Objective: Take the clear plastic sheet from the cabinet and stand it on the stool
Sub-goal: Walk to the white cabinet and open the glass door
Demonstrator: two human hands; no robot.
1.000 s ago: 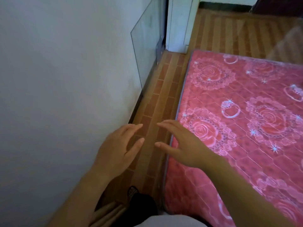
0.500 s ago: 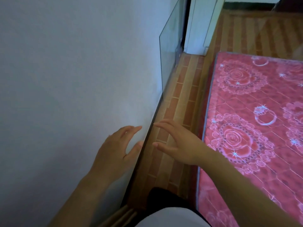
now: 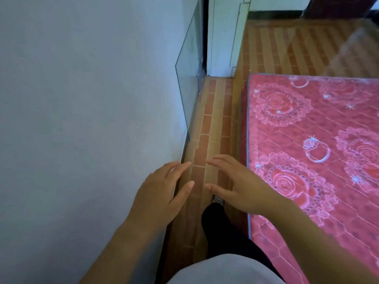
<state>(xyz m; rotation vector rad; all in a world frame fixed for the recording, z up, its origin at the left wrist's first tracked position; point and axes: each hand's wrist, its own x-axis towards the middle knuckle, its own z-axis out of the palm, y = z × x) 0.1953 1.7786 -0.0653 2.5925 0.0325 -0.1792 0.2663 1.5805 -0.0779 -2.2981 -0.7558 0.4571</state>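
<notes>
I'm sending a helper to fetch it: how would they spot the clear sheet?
Start at the pale wall on the left, opposite the pink rose-patterned mattress. At its far end, before the white frame, the clear sheet stands on edge on the brick-patterned floor. Alone there, it is see-through, marked only by thin edges.

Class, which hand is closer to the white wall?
The left hand, seen against the wall; the right hand is beside the pink mattress.
</notes>
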